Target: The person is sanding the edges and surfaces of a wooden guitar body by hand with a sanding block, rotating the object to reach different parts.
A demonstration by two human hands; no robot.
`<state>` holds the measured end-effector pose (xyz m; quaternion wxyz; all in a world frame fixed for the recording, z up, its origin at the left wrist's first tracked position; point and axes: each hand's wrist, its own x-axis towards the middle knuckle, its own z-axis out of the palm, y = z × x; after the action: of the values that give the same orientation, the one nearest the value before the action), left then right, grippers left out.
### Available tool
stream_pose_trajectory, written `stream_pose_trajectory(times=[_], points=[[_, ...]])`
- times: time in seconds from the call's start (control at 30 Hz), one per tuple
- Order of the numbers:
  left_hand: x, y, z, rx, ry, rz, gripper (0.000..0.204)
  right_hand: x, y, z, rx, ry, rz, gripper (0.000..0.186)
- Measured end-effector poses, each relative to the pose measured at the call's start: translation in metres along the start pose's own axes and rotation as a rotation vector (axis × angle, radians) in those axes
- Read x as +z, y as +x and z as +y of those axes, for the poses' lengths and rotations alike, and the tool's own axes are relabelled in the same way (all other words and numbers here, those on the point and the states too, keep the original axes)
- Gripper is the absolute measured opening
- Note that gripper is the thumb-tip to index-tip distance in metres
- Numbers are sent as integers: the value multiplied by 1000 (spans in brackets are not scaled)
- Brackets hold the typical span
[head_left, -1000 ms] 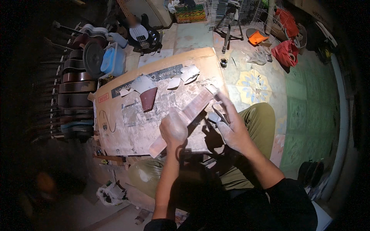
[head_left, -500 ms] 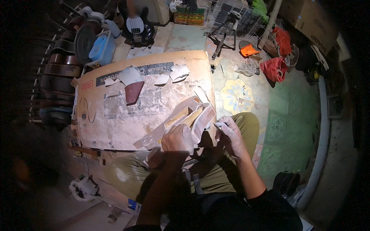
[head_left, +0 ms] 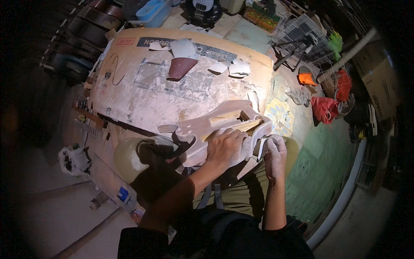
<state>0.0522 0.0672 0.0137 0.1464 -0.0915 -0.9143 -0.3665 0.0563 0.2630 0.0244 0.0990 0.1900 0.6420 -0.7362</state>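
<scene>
An unfinished wooden electric guitar body (head_left: 198, 124) with routed cavities lies tilted over my lap, partly against the cardboard's near edge. My left hand (head_left: 225, 149) is closed over its near side, fingers curled at the cavity, steadying it. At the body's right end, my dust-whitened right hand (head_left: 275, 156) pinches a bent strip of sandpaper (head_left: 261, 147) against the edge. A tan strip (head_left: 248, 167) hangs just below; whether it is part of the same piece I cannot tell. Torn sandpaper pieces (head_left: 239, 68) and a dark red sandpaper piece (head_left: 182, 69) lie on the cardboard beyond.
Dusty cardboard (head_left: 129, 95) covers the work surface. Guitar bodies (head_left: 92, 21) are stacked at far left, and a black bass guitar (head_left: 202, 13) stands behind. To the right are a wire cage (head_left: 302, 32), a red bag (head_left: 324, 108) and green floor tiles (head_left: 317, 159).
The head view has shifted and turned. The guitar body now lies flatter, showing more of its face, and my right hand has brought the sandpaper against its right end.
</scene>
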Motion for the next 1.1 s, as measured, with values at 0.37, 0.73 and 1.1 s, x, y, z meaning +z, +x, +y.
stream_pose_trajectory(times=[0.37,0.73,1.1], points=[[1,-4,1,65,0,-3,11,4,-3,-22,79,41,15,11],[4,-8,-3,64,32,-25,13,26,-5,-14,12,-169,102,14],[0,3,-1,-40,16,25,15,51,-17,23,-245,-225,230,21]])
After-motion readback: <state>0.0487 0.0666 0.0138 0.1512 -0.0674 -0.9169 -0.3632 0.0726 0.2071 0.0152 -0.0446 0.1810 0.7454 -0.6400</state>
